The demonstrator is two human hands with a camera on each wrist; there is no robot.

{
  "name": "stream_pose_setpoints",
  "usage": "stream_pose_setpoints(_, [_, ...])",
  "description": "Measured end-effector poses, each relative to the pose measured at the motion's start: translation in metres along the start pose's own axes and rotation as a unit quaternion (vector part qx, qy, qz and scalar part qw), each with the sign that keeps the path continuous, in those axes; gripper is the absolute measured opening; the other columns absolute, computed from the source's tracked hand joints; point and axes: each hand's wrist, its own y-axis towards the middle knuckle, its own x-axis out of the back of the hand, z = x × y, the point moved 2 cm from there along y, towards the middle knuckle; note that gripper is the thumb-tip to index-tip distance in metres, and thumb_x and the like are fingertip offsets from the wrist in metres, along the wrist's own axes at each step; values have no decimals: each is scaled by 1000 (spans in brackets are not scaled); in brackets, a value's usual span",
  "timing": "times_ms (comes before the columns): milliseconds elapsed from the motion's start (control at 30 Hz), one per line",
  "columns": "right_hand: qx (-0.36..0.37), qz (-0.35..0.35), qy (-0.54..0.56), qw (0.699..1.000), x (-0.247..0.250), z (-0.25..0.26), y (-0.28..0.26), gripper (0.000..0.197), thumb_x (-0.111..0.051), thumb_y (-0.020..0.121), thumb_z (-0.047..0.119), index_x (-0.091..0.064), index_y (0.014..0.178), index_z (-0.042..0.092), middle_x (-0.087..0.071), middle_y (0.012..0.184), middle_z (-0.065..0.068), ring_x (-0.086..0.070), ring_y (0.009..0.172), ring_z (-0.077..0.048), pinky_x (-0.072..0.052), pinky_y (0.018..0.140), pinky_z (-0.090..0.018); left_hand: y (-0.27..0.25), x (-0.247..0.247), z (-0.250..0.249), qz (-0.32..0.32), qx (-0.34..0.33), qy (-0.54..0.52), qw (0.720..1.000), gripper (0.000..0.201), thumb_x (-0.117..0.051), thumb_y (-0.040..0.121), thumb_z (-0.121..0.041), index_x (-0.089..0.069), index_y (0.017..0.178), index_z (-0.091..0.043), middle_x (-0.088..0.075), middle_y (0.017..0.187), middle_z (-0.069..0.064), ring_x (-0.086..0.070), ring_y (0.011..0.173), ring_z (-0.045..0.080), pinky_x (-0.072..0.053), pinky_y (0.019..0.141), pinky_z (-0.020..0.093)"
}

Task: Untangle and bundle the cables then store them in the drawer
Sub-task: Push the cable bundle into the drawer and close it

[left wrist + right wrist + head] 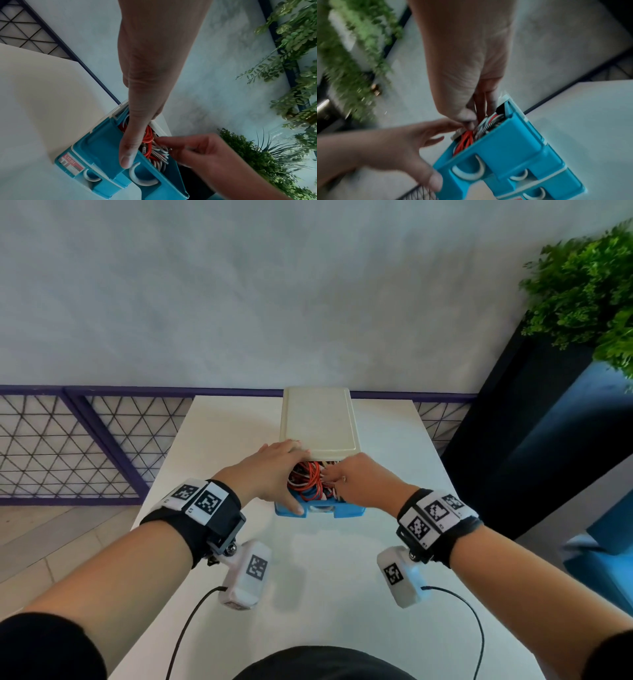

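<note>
cables packed in the open top drawer

the blue plastic drawer (346, 511) stands pulled out from a cream-topped drawer unit (318, 422) at centre frame in the head view. inside lies a heap of coiled orange cables (305, 479), with white and grey cables (160, 148) to their right, and a coiled metal spring sleeve (159, 157) among them.
</note>
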Motion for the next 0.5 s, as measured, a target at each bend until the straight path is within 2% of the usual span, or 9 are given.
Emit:
stream_pose_setpoints(67, [-59, -93, 125, 986, 13, -6, 2, 29, -51, 91, 12, -73, 107, 18, -70, 108, 2, -60, 84, -7, -49, 85, -24, 1, 1, -2, 8, 8, 12, 1000, 107, -81, 57, -57, -27, 144, -24, -28, 144, -2, -33, 131, 27, -32, 108, 38])
stream_pose_setpoints(100, [-69, -130, 150, 978, 16, -9, 4, 24, -56, 91, 18, -72, 109, 19, -67, 110, 3, -57, 88, -5, -49, 88, -26, 1, 1, -2, 12, 13, 14, 1000, 108, -81, 57, -57, -27, 144, -23, -28, 144, -2, -33, 130, 27, -34, 107, 40])
stream_pose_setpoints(133, [-69, -141, 135, 978, 17, -10, 7, 27, -62, 90, 28, -68, 115, 20, -63, 114, 2, -55, 98, -8, -47, 93, -30, 2, 1, -2, 14, 17, 13, 1000, 109, -81, 56, -57, -26, 144, -22, -28, 144, -2, -33, 130, 26, -36, 106, 41])
stream_pose_setpoints(200, [-79, -90, 56, 991, 11, -15, 14, 59, -64, 83, 53, -54, 132, 22, -51, 130, 0, -45, 121, -18, -40, 102, -38, 3, 0, -2, 15, 21, 8, 1000, 111, -83, 54, -56, -26, 143, -21, -28, 142, -4, -34, 129, 24, -39, 104, 42])
stream_pose_setpoints(267, [-89, -51, -20, 994, 3, -17, 19, 78, -62, 78, 65, -42, 141, 25, -41, 140, 0, -36, 129, -21, -33, 105, -42, 3, 0, -2, 13, 21, 6, 1000, 112, -84, 53, -55, -27, 142, -20, -28, 141, -5, -33, 129, 21, -41, 103, 42])
stream_pose_setpoints(400, [-69, -76, -49, 994, 0, -21, 24, 72, -62, 78, 63, -44, 139, 27, -42, 138, 1, -38, 126, -21, -33, 102, -39, 6, 1, 0, 6, 16, 8, 1000, 108, -85, 51, -55, -31, 138, -21, -30, 137, -5, -32, 126, 20, -42, 101, 40])
stream_pose_setpoints(500, [-69, -73, -45, 994, 2, -25, 26, 68, -56, 81, 66, -47, 137, 28, -44, 136, 2, -39, 124, -20, -34, 102, -40, 10, 1, 0, 4, 15, 15, 1000, 104, -86, 49, -55, -35, 134, -21, -33, 131, -5, -34, 121, 20, -45, 97, 39])
